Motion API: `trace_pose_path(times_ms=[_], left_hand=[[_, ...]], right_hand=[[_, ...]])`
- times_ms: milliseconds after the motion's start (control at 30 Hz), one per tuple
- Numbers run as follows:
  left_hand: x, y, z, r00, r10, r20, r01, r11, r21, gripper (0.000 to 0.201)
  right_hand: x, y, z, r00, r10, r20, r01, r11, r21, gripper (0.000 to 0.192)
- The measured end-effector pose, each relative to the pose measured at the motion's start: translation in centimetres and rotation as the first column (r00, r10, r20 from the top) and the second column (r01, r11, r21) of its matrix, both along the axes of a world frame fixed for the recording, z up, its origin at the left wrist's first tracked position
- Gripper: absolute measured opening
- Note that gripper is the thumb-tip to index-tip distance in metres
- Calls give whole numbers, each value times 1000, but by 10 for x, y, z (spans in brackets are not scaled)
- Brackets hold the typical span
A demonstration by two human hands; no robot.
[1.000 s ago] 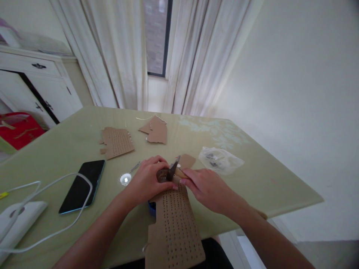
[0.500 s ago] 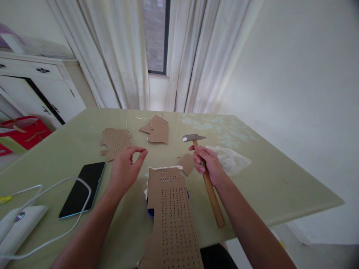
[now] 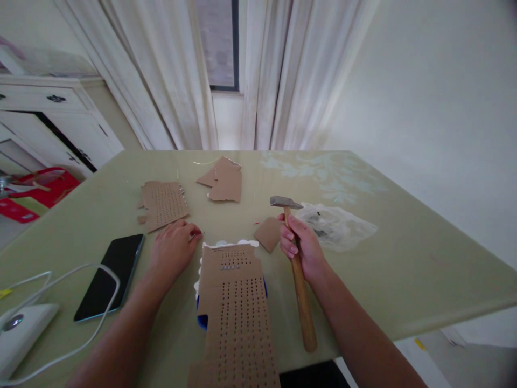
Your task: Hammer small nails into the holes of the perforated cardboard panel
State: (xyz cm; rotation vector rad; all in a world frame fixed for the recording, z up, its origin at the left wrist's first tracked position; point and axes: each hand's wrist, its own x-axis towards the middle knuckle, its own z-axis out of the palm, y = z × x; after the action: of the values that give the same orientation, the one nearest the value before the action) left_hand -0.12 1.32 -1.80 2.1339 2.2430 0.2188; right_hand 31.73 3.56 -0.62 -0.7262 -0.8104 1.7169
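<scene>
My right hand [image 3: 301, 245] is wrapped round the wooden handle of a hammer [image 3: 304, 307], its metal head up, right of a long cardboard strip [image 3: 242, 334]. Rows of small holes cover the strip, and a short row of silvery dots [image 3: 230, 267] shows near its far end. Beneath the strip, parts of a blue object [image 3: 202, 321] and a ragged white edge [image 3: 230, 243] stick out. Left of the strip's far end, my left hand [image 3: 174, 245] rests low at the table, thumb and fingers pinched together. Something tiny shows at the fingertips, too small to name.
A perforated cardboard piece [image 3: 165, 205], torn cardboard scraps [image 3: 226, 183], a smaller scrap [image 3: 267, 234] and a clear plastic bag [image 3: 339, 226] lie on the table [image 3: 388, 258]. At left are a phone [image 3: 109, 277], a white cable [image 3: 111, 312] and a white device [image 3: 30, 334].
My left hand has turned palm-down and dropped toward the tabletop, its fingers closing more. My right hand keeps hold of the hammer, which has shifted slightly. The whole view has moved a little.
</scene>
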Motion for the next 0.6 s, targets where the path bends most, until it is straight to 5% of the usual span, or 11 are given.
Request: trace_pose_path(times_ms=[133,233,367,600], left_hand=[[1,0,-7,999,-30,-14,31,999,31,30],[5,1,-4,989,-14,150,-4,992,123,26],[12,-2,9,824,-183,537,-5,944,329,23],[31,-25,33,605,-413,681,-13,850,527,8]], right_hand=[[-3,-4,2,1000,10,-26,-10,1000,-9,43],[-4,-7,5,999,15,-42,-15,1000,-14,43],[-4,-9,7,999,11,-37,-12,1000,-23,44],[-4,-9,9,1000,2,-18,-3,999,-45,48]])
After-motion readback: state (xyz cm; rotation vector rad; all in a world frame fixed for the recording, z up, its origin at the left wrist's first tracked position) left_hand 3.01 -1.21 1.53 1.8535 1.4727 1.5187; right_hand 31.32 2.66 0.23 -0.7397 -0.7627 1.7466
